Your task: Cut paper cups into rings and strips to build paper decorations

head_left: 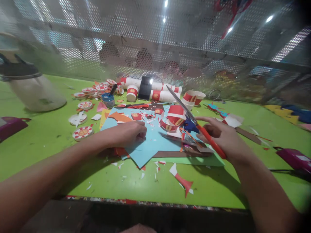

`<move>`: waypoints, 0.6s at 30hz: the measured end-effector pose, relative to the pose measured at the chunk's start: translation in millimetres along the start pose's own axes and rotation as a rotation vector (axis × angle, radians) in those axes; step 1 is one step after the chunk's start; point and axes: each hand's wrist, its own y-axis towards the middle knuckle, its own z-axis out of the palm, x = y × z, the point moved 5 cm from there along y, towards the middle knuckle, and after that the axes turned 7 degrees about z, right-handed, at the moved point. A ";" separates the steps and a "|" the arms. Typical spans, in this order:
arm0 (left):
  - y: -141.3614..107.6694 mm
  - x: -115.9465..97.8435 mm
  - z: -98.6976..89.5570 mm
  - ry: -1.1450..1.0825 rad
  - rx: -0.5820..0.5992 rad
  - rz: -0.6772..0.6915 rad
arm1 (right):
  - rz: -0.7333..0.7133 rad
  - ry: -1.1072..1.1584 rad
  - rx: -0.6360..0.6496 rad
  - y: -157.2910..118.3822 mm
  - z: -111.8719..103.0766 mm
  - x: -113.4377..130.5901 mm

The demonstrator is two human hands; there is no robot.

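Note:
My right hand (222,136) grips a pair of scissors (210,140) by the red-orange handles, a long blade slanting up to the left. Another blade-like strip shows low beside it, over the papers. My left hand (134,132) is closed and rests on a light blue paper sheet (142,154); anything inside its curled fingers is hidden. Between the hands, a cut red and white paper cup (176,113) lies with a loose cup ring (167,125) on the sheet. Small paper scraps are scattered around. A dark blue paper piece (190,124) sits behind the blades.
Several paper cups, a phone (145,88), a blue jar (108,99) and decorated discs (83,132) stand towards the back and left. A large pale container (36,92) is at far left. Purple tools (295,159) lie at the sides. A cut strip (182,181) lies near the front edge.

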 end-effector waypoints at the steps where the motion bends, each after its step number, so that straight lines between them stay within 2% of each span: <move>1: 0.3 2.1 2.3 -0.006 0.016 -0.004 | -0.011 0.022 0.007 0.3 0.1 -0.3; 6: 0.5 8.6 1.6 0.031 0.020 -0.105 | -0.072 -0.027 -0.029 2.1 -0.5 -0.2; 11: -1.0 2.5 -20.8 0.027 -0.081 -0.153 | -0.227 -0.291 -0.108 -5.0 0.5 10.5; 14: -5.0 -0.6 -32.0 0.011 -0.115 -0.158 | -0.304 -0.418 -0.049 -10.2 9.8 15.2; 18: -19.2 -1.0 -39.6 -0.009 -0.114 -0.173 | -0.308 -0.544 0.058 -13.8 23.2 15.8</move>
